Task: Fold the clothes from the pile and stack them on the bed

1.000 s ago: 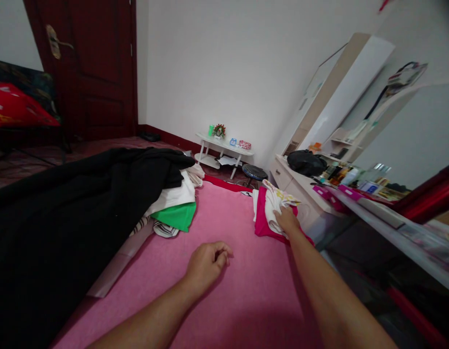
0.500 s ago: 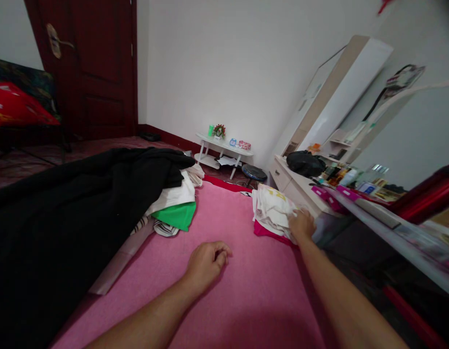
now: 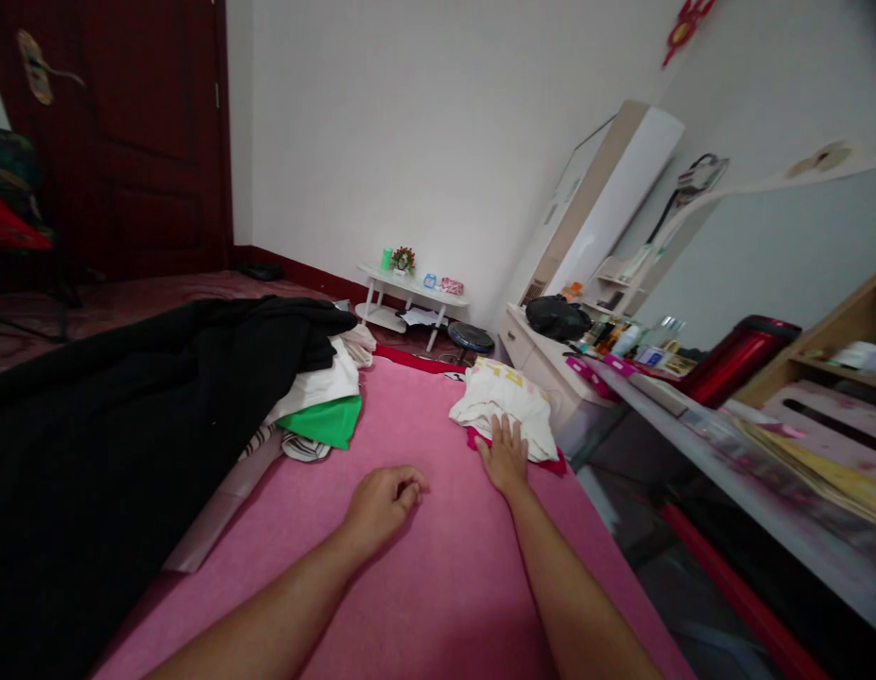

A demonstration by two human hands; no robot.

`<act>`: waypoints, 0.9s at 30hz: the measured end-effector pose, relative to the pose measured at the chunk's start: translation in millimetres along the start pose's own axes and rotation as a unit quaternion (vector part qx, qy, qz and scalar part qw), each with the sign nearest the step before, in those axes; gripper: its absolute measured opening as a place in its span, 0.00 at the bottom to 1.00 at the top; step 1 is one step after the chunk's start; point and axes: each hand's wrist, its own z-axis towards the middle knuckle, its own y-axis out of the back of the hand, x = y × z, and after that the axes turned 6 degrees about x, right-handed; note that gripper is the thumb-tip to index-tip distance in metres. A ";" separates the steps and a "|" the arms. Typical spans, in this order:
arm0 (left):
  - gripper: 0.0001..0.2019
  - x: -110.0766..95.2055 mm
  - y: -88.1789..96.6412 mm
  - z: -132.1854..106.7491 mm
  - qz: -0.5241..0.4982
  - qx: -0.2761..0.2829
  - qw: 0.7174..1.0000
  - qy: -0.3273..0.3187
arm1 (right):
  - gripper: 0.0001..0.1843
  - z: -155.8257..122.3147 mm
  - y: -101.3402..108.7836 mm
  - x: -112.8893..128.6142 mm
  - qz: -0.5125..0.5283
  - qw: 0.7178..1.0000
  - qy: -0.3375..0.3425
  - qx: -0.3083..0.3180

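Had a white garment lying over magenta cloth near the right edge of the pink bed cover. Laid the right hand on its near side, fingers spread and released. Held the left hand loosely half-curled over the cover. Saw green cloth and black cloth farther left.

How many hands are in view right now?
2: the left hand, loosely curled over the pink sheet, and the right hand, spread against the white garment. None appears hidden.
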 end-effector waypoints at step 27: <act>0.19 -89.9 246.1 -49.8 0.481 -0.190 0.854 -0.053 | 0.38 -80.0 -1.3 0.8 0.061 0.996 -0.019 0.055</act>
